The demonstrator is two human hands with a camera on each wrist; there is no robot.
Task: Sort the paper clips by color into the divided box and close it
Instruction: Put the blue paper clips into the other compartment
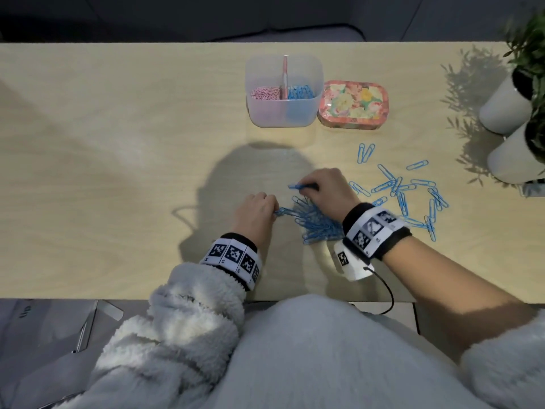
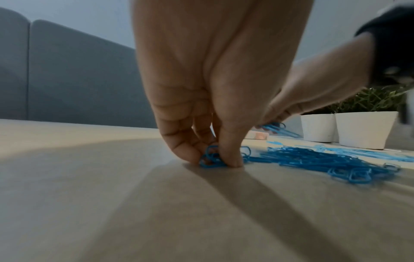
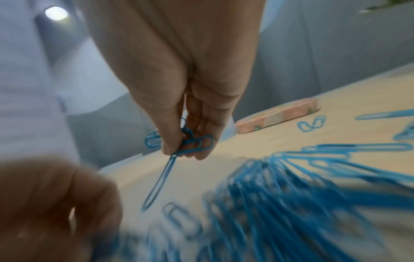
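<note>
A heap of blue paper clips (image 1: 318,224) lies on the wooden table between my hands. My left hand (image 1: 259,211) pinches a few blue clips (image 2: 210,156) at the heap's left edge, fingertips down on the table. Just above the heap, my right hand (image 1: 324,187) holds a small bunch of blue clips (image 3: 186,140), one dangling from it. More blue clips (image 1: 413,190) lie scattered to the right. The clear divided box (image 1: 284,90) stands at the back, open, with pink clips in its left half and blue clips in its right. Its floral lid (image 1: 352,104) lies beside it.
Two white plant pots (image 1: 507,104) stand at the table's right edge, past the scattered clips. Bare tabletop stretches to the left of my hands and in front of the box. The table's near edge runs just below my wrists.
</note>
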